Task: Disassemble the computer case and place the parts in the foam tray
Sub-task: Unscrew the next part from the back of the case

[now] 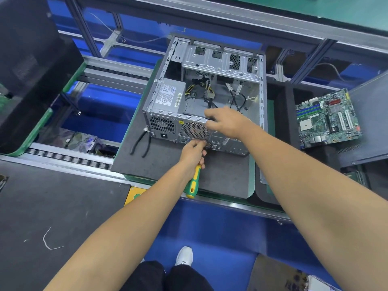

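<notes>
Head view: open, gutted computer case [210, 85]

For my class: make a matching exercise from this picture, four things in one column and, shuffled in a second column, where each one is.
Things:
1. screwdriver
2. pliers
3. motherboard
4. power supply

Places:
A. lying on the dark mat left of the case
B. inside the case, at its left rear corner
C. held in the left hand
D. in the foam tray right of the case

Pairs: 1-C, 2-A, 3-D, 4-B
</notes>
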`<state>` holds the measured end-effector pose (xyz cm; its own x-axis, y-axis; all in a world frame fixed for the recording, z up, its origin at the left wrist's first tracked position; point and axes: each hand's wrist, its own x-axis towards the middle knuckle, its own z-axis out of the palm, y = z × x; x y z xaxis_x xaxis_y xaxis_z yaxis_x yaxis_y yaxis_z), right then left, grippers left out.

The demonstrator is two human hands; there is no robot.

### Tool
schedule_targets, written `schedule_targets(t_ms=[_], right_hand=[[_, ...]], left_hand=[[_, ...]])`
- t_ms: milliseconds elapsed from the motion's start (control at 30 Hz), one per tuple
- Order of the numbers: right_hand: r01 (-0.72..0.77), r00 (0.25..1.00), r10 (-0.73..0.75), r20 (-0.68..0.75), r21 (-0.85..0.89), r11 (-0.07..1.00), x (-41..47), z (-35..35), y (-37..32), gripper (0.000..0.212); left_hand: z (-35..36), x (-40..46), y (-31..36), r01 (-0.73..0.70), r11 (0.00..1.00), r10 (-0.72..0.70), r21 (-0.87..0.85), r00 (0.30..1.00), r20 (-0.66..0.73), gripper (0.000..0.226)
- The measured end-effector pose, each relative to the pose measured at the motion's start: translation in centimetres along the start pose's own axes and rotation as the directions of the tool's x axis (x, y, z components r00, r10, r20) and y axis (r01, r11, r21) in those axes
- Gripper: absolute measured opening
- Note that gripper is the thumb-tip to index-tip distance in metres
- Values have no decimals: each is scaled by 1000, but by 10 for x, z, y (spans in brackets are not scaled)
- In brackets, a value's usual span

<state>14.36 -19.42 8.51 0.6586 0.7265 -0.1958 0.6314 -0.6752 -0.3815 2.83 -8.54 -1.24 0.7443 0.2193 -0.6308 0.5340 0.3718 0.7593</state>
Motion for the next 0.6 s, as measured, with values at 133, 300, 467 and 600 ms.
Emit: schedule_targets(t_ms=[133,300,467,600], right_hand=[[-18,1000,17,7,20,1000,1,0,1,24],[-43,987,84,-138,278,960,0,1,7,28],[-182,924,371,-94,745,642,11,-5,13,33],[-251,902,425,76,894,371,16,-12,23,35]], left_hand=[[-10,-7,-2,-20,998,19,53,1000,15,16],[-22,-31,13,-228,953,215,201,973,80,18],[-14,-56,63,-536,610,523,584,826,211,12],[4,-56,108,-565,294,599,771,737,313,8]])
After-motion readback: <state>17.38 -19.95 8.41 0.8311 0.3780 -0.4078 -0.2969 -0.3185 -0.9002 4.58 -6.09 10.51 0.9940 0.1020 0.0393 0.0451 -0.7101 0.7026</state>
